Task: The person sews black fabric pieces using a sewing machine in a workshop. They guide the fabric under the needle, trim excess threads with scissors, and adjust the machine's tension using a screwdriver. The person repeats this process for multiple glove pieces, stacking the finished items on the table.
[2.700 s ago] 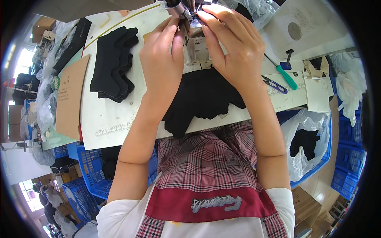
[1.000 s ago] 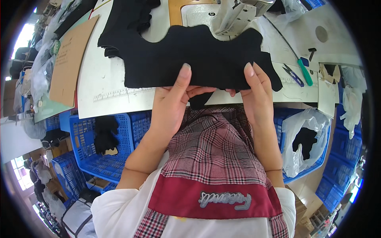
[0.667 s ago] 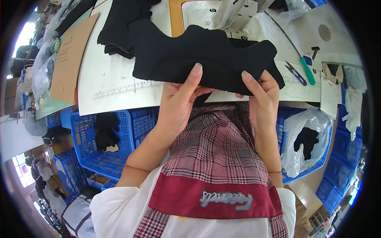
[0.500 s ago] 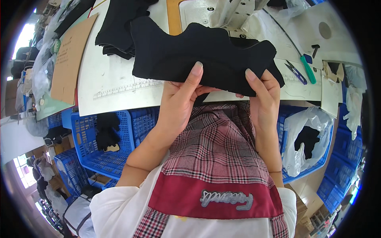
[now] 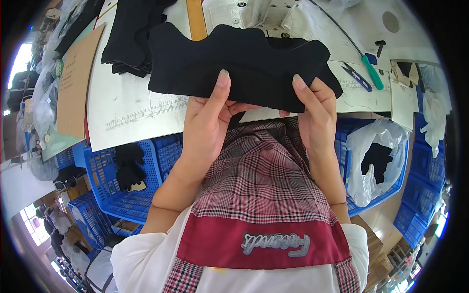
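Observation:
Both my hands hold up a black fabric piece with a wavy, scalloped upper edge, above the front of the white table. My left hand pinches its lower edge near the middle, thumb on top and fingers underneath. Toward the right end, my right hand grips the same edge in the same way. Part of another black layer shows behind the piece at the right. A stack of similar black fabric pieces lies to the left, just beyond the held one.
The white table has a printed ruler scale along its front. Thread snips and a green-handled screwdriver lie at right. A machine base stands behind. Blue baskets flank my lap; a plastic bag lines the right one. Cardboard leans left.
The view has shifted slightly, so the table, fabric and hands sit a little further left in the picture. My grip on the black fabric piece looks the same.

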Available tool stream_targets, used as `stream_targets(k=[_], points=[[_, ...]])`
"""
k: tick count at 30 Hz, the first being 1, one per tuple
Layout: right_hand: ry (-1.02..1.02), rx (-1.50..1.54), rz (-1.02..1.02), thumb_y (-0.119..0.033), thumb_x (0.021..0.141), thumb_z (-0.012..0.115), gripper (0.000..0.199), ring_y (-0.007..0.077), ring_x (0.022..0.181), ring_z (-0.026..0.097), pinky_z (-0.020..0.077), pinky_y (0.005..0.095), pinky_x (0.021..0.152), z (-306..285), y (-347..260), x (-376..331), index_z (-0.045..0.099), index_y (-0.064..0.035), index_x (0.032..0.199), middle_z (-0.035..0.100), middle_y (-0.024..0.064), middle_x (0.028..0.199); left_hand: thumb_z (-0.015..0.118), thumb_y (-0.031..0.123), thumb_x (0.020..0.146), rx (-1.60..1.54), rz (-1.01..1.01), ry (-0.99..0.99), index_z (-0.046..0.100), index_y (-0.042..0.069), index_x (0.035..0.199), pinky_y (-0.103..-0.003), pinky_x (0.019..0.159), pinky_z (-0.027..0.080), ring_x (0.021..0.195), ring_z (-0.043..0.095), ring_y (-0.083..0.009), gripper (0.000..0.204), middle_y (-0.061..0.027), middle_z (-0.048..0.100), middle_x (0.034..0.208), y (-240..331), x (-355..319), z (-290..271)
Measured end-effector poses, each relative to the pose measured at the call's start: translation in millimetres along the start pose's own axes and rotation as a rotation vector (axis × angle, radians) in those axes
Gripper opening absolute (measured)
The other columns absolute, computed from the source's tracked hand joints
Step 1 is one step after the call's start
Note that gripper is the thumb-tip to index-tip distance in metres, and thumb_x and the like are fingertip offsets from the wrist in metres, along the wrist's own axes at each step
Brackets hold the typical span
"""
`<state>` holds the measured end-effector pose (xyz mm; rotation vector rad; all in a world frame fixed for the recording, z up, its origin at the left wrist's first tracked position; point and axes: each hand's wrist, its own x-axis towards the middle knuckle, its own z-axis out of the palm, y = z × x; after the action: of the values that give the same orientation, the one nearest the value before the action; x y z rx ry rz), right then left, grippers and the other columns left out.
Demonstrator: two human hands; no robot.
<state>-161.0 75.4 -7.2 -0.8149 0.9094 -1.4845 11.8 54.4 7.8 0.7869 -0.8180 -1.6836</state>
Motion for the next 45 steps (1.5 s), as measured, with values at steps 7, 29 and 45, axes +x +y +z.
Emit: stream_targets(k=[7, 29, 45], points=[[0.104, -0.133, -0.052, -0.012, 0.095, 0.061, 0.016, 0.0064, 0.066, 0.055, 0.0468, 0.0224, 0.057, 8, 3, -5, 0.064, 0.0039, 0.092, 0.063, 0.0025, 0.080, 0.049, 0.025, 0.102, 0.006, -0.015, -0.029, 0.055, -0.002, 0.122, -0.035, 0.082, 0.058, 0.097, 0.068, -0.0206, 0.034, -0.0125, 0.067, 0.110, 0, -1, -5], [0.196, -0.711, -0.737, -0.014, 0.091, 0.063, 0.015, 0.0106, 0.073, 0.063, 0.0482, 0.0255, 0.071, -17, -68, 101, 0.067, 0.0004, 0.094, 0.070, 0.0058, 0.085, 0.060, 0.027, 0.097, 1.019, 0.179, 0.213, 0.041, -0.001, 0.142, -0.024, 0.087, 0.048, 0.100, 0.062, -0.0131, 0.057, -0.0096, 0.063, 0.118, 193, 156, -137], [-0.138, -0.687, -0.445, -0.023, 0.079, 0.077, 0.033, 0.0098, 0.081, 0.063, 0.0485, 0.0233, 0.077, 11, -90, 162, 0.071, 0.0035, 0.097, 0.071, 0.0085, 0.094, 0.055, 0.041, 0.096, 1.854, 0.265, 0.336, 0.050, 0.002, 0.137, -0.039, 0.084, 0.050, 0.095, 0.067, -0.0289, 0.057, -0.0200, 0.070, 0.099, 193, 200, -206]])
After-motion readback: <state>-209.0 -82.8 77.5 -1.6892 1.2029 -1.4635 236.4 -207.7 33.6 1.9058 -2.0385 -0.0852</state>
